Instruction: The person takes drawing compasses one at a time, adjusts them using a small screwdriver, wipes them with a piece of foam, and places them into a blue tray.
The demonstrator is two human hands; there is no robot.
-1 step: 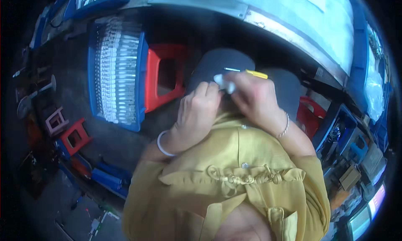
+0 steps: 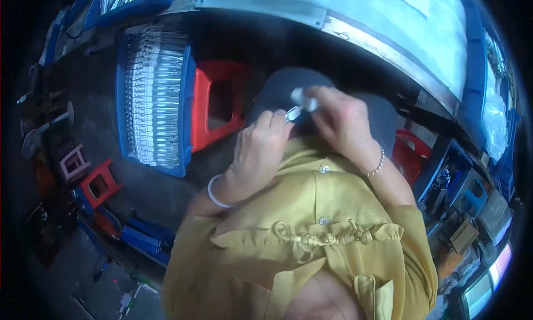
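Over my lap, my left hand (image 2: 261,142) is closed, and a small white-and-silver piece (image 2: 292,114) sticks out from its fingertips. Just to the right, my right hand (image 2: 344,120) is curled close to that piece. At its fingertips is a smeared white shape (image 2: 304,99); whether this is a cloth, a finger covering or a held part I cannot tell. The two hands are slightly apart. To the left, a blue bin (image 2: 189,98) holds rows of slim silver pieces with white ends (image 2: 147,98).
A red stool (image 2: 200,109) stands beside the blue bin. Ahead runs a pale worktable (image 2: 388,25) with a metal edge. Another blue bin with a clear plastic bag (image 2: 494,123) is at the right. Smaller stools (image 2: 100,181) stand on the left floor.
A yellow-handled tool with a thin metal shaft, visible by my right hand before, is now out of sight. My hands have parted slightly, and the white-and-silver piece shows at my left fingertips.
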